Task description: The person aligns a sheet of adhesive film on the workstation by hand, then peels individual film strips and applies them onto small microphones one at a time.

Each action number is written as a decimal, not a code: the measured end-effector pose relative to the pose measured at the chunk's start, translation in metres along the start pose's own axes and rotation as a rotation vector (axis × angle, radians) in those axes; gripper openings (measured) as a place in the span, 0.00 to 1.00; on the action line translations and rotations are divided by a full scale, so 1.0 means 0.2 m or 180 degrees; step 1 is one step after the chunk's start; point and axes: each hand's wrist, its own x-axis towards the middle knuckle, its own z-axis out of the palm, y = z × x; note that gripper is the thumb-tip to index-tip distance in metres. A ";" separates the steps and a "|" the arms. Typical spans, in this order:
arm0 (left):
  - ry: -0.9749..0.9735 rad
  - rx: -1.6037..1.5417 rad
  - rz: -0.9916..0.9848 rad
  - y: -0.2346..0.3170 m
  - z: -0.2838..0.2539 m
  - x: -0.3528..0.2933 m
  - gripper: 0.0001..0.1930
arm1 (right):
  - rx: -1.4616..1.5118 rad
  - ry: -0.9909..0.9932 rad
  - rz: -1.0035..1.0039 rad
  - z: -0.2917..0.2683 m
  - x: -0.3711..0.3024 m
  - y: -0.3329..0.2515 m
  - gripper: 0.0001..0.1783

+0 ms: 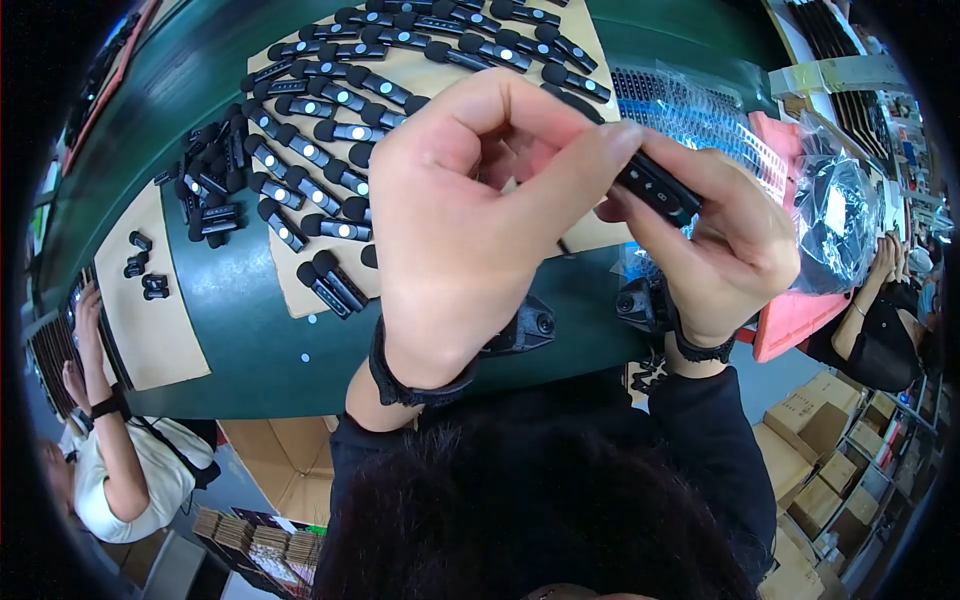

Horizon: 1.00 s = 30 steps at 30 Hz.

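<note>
Close in front of me, my right hand pinches a small black clip-on microphone, with little white symbols on its side. My left hand is closed too, its thumb and forefinger pressed together at the microphone's upper left end. Those fingers hide that end, so I cannot tell whether a foam cover sits there. Behind my left hand, many similar microphones with black foam tips lie in rows on a tan board; many bear a round pale dot. A pair of microphones lies near the board's front corner.
A heap of black microphones lies on the green table left of the board. Clear plastic trays, pink foam and a clear bag are at right. Other people work at left and right.
</note>
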 end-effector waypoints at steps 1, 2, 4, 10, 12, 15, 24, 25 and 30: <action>0.0007 0.0013 0.0015 0.01 0.00 -0.01 0.04 | 0.0000 0.0002 0.0014 -0.01 0.00 0.00 0.18; -0.0111 0.0420 0.0054 0.01 0.00 -0.01 0.04 | -0.0002 0.0005 0.0033 -0.01 0.00 0.01 0.18; -0.0285 0.1032 0.0115 0.03 -0.01 -0.02 0.05 | 0.0017 0.0040 -0.0142 -0.01 0.01 0.04 0.18; -0.0417 0.0760 0.0128 0.05 -0.03 -0.02 0.06 | 0.0262 0.0057 -0.0011 -0.04 0.00 0.02 0.18; -0.0393 0.0591 0.0053 0.05 -0.04 -0.02 0.07 | 0.0232 -0.0075 0.0002 -0.04 0.00 0.00 0.18; -0.0214 0.0307 0.0002 0.03 -0.03 -0.02 0.07 | 0.0167 -0.0104 -0.0045 -0.02 0.00 0.00 0.18; -0.0100 0.0118 0.0135 0.00 -0.01 -0.01 0.06 | 0.0108 0.0042 0.0031 -0.01 0.01 -0.01 0.17; -0.0111 0.0121 0.0141 0.00 -0.01 0.00 0.07 | 0.0124 0.0053 0.0052 -0.01 0.01 -0.01 0.17; -0.0093 0.0444 0.0461 -0.02 -0.03 0.00 0.08 | -0.0005 0.0087 -0.0177 0.00 0.02 0.00 0.17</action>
